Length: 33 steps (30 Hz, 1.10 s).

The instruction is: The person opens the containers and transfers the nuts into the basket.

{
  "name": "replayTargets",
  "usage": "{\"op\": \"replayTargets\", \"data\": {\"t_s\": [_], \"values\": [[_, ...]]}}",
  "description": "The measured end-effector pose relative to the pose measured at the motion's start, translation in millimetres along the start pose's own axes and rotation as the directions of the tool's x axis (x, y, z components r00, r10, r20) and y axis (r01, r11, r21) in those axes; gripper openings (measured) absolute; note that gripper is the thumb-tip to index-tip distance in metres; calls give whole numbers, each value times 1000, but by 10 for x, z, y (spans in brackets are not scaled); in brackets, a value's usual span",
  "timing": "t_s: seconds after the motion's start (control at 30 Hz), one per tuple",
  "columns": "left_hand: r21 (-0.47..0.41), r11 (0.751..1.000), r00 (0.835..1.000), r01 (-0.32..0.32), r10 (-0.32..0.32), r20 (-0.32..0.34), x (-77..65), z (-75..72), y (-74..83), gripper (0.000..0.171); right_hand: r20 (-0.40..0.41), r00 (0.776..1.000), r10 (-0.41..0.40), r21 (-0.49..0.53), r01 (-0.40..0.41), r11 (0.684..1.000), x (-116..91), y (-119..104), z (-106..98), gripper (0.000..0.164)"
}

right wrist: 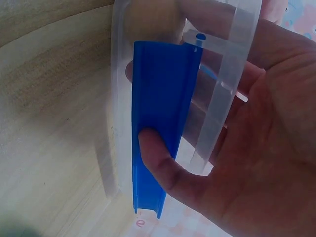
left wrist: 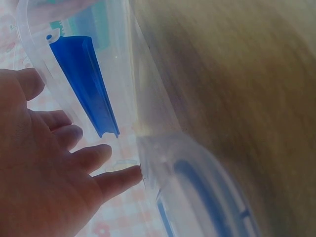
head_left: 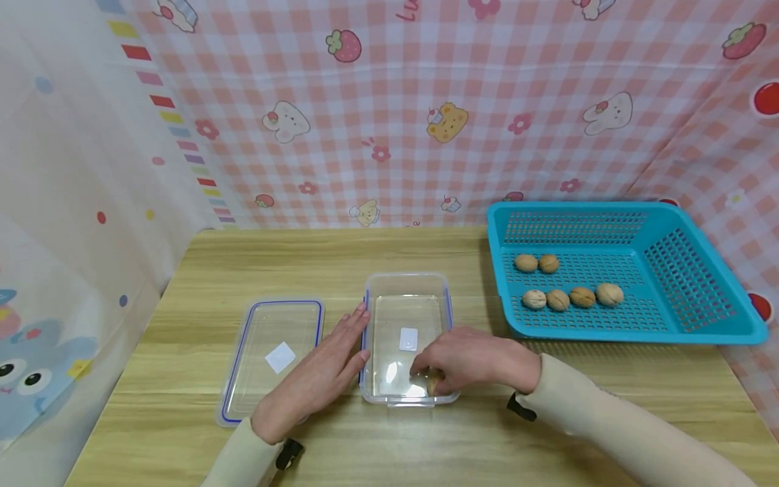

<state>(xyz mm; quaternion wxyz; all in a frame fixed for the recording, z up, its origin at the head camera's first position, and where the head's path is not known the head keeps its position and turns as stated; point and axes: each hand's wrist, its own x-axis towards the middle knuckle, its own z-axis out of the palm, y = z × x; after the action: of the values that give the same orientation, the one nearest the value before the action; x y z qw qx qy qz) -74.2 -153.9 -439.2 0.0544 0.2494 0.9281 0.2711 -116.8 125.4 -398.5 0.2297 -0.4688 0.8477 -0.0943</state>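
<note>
A clear plastic container [head_left: 408, 277] with blue side latches stands in the middle of the wooden table. My right hand [head_left: 467, 357] reaches over its right wall and grips a walnut [head_left: 435, 383] low in the front right corner. In the right wrist view the walnut [right wrist: 153, 20] shows blurred through the clear wall, while one finger lies outside across the blue latch [right wrist: 160, 94]. The fingers of my left hand [head_left: 325, 368] are extended along the container's left side; in the left wrist view they are beside the other blue latch [left wrist: 81, 81].
Left of the container lies a clear lid [head_left: 252, 379] with a blue seal, partly under the left forearm. At the right back stands a turquoise basket [head_left: 681, 270] with several walnuts [head_left: 582, 297] in two rows. A patterned cloth [head_left: 365, 135] hangs behind the table.
</note>
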Motion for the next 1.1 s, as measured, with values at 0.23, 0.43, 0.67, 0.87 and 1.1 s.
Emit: {"op": "replayTargets", "data": {"t_s": [0.23,0.43,0.67,0.87,1.1], "values": [[5,1000,1000,-6,6,-6,4,1,1,63,15,1000,-5,58,4,998,-3,-4,-12,17],[8,1000,1000,-9,10,-8,3,1,1,63,-9,999,-30,82,31,996,-17,19,-13,21],[11,1000,1000,-1,1,0,2,-4,11,63,-52,997,-54,98,59,993,-29,49,-11,19],[14,1000,1000,9,-9,7,1,4,10,63,-101,993,-67,115,78,990,-35,70,-22,17],[12,1000,1000,13,-13,17,5,1,12,63,-138,990,-35,145,55,988,-50,87,-68,15]]}}
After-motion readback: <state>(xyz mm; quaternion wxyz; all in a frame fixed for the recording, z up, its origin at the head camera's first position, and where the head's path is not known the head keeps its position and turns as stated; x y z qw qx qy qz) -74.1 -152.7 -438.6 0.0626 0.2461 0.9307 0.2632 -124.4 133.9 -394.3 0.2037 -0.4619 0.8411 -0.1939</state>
